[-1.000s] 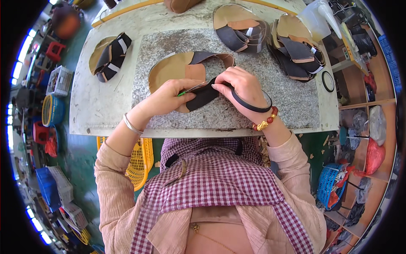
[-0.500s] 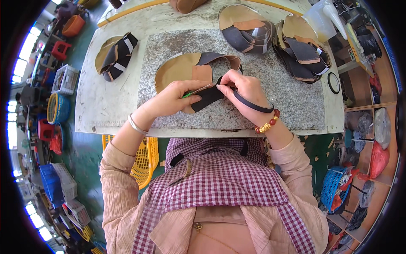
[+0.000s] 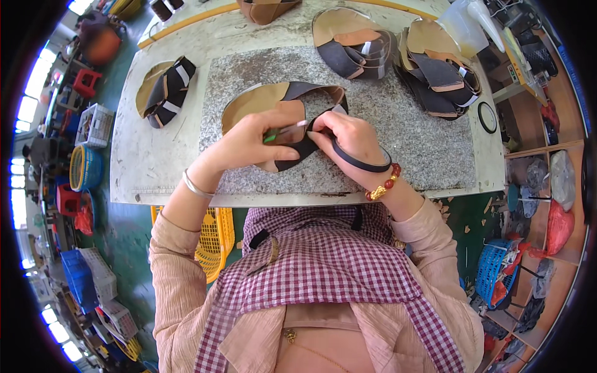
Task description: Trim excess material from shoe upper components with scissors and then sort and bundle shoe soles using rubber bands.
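A tan and black shoe upper (image 3: 245,102) lies curved into a loop on the stone slab. Over its near left part is my left hand (image 3: 258,138), fingers curled round a thin tool (image 3: 291,132) with a green part and a pale tip; the thumb stands apart. My right hand (image 3: 349,140) pinches the upper's black strip near the tool's tip. A small grey piece (image 3: 339,109) sticks out above the right fingers; what it belongs to is unclear. A black ring-shaped band (image 3: 364,164) hangs round my right hand.
The speckled stone slab (image 3: 423,161) rests on a white table (image 3: 158,146). Single upper (image 3: 165,93) at left; stacked uppers (image 3: 354,46) and more (image 3: 435,68) at far right. A dark ring (image 3: 489,117) lies by the right edge. Below left stands a yellow basket (image 3: 217,242).
My left hand has lifted its thumb off the black strip, and the tool has shifted slightly. My right hand has moved a little left and nearer, still pinching; the view has shifted slightly.
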